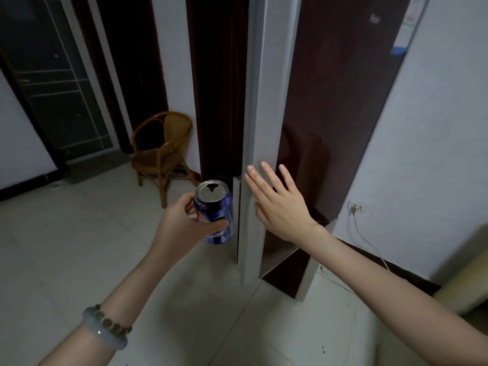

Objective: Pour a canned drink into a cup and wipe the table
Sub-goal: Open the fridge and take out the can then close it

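Note:
My left hand (182, 225) grips a blue drink can (215, 211) in mid-air; its silver top is opened and the can tilts slightly to the left. My right hand (277, 204) is spread flat, fingers apart, against the edge of a tall grey fridge door (264, 101), just right of the can. Neither a cup nor a table is in view.
The fridge (343, 101) has a dark glossy front and stands against a white wall. A rattan chair (161, 149) sits behind on the pale tiled floor. A wall socket (357, 207) with a cable is at the right, a dark glass door (52, 83) at the far left.

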`<state>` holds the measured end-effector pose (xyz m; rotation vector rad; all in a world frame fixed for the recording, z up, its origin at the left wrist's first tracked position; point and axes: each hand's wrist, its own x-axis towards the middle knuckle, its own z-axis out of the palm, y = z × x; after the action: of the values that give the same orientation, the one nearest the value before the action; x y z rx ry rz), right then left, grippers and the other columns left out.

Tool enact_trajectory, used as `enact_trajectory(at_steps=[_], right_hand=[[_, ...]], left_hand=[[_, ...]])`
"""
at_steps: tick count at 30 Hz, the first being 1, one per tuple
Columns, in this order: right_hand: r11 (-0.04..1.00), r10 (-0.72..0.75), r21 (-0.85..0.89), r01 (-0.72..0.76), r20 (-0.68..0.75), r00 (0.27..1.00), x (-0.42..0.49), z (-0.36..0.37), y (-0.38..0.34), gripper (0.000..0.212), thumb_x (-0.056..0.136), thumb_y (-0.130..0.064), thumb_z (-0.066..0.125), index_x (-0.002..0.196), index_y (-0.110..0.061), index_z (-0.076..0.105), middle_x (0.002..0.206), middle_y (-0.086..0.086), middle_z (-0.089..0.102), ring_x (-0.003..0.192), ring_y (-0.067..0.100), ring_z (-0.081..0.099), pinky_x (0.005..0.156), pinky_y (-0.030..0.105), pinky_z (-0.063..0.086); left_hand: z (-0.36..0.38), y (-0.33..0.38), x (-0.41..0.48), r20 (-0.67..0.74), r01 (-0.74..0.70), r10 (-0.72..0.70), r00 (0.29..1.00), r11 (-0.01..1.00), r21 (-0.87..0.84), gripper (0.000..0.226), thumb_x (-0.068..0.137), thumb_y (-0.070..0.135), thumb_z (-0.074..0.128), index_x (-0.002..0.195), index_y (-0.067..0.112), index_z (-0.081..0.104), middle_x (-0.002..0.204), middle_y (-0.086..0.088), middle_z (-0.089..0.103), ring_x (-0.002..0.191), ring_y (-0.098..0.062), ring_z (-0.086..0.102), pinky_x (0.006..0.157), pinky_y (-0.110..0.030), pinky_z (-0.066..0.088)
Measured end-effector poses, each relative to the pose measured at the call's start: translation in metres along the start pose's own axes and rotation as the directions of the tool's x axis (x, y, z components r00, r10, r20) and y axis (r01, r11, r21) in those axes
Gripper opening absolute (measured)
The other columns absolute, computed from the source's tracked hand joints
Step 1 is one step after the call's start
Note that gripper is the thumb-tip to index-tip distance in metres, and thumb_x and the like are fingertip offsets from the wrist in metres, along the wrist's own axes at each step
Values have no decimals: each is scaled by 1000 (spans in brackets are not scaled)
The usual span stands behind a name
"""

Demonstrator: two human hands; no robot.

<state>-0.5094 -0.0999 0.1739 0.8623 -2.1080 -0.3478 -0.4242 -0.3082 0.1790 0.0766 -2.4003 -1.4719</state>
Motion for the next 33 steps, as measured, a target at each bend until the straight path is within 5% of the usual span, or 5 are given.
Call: enact_trajectory(at_steps=[7, 12, 17, 22, 33], right_hand=[[1000, -17, -23, 16, -81, 997, 66, 56, -15, 51, 90, -26, 46, 138, -10, 43, 152, 11, 27, 141, 33, 19, 113, 53, 17], [987, -90, -137, 81, -58, 994, 113, 94, -12, 46, 89, -29, 47, 132, -13, 51, 151, 13, 23, 141, 35, 19, 113, 55, 15], [985, -40, -170, 35, -25, 999, 156, 129, -16, 48, 85, -30, 48, 130, -14, 52, 151, 12, 24, 140, 35, 18, 112, 56, 15], [982, 7, -189, -7, 1, 1000, 189, 160, -16, 49, 85, -31, 50, 131, -13, 50, 151, 13, 31, 140, 36, 19, 111, 57, 16], [963, 13, -269, -27, -54, 998, 251, 249, 8, 47, 84, -30, 52, 129, -13, 53, 150, 12, 27, 140, 36, 21, 112, 55, 11]], left_hand=[[-43, -48, 90, 94, -84, 92, 991, 993, -81, 65, 59, 20, 87, 116, 24, 56, 102, 20, 62, 95, 4, 59, 71, -8, 49], [-74, -72, 151, 167, -96, 118, 979, 986, -136, 81, 40, 50, 79, 112, 23, 57, 107, 12, 65, 100, -5, 61, 82, -24, 53], [-86, -100, 198, 192, -86, 116, 974, 984, -155, 58, 55, 19, 88, 102, 34, 56, 100, 17, 65, 97, -2, 62, 86, -29, 54], [-83, -120, 252, 248, -80, 119, 961, 984, -159, 65, 46, 46, 82, 105, 28, 62, 98, 10, 70, 94, -8, 65, 84, -41, 55], [-59, -164, 401, 281, -115, 173, 944, 971, -212, 58, 43, 41, 86, 95, 37, 61, 95, 11, 71, 91, -11, 67, 85, -47, 54]])
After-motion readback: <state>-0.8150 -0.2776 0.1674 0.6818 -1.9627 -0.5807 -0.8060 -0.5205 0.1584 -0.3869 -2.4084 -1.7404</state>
